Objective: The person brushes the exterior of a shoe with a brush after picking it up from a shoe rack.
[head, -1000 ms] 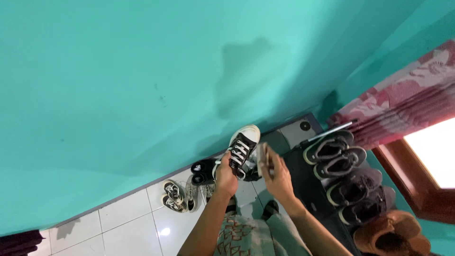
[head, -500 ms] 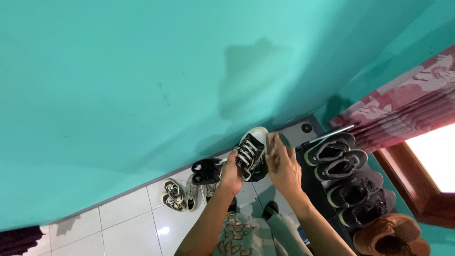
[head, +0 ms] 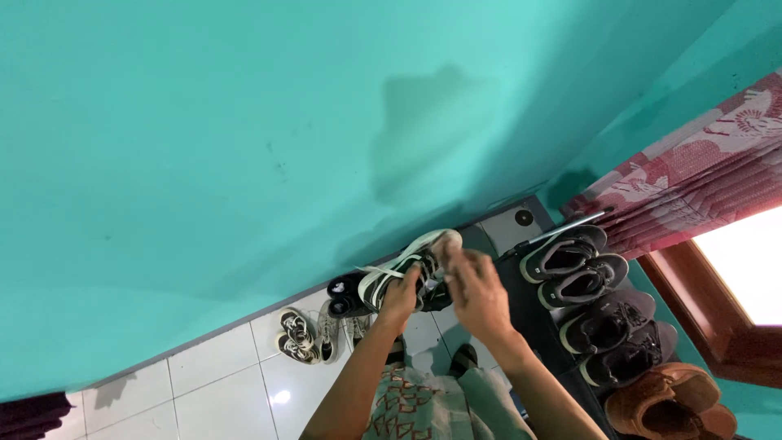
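My left hand [head: 403,298] grips a black canvas sneaker with white laces and white sole [head: 407,265], held up on its side in front of the teal wall. My right hand [head: 472,289] is at the sneaker's toe end, its fingers curled on what looks like a pale cloth or brush that is mostly hidden. Both forearms reach up from the bottom of the view.
A black shoe rack [head: 529,314] at the right holds several dark shoes [head: 582,285] and a brown pair [head: 668,403]. More shoes [head: 301,334] lie on the white tiled floor [head: 212,383]. A red flowered curtain [head: 700,187] and window are at the right.
The sneaker has been turned from laces-up onto its side, showing its sole edge. My right hand has moved in onto its toe end.
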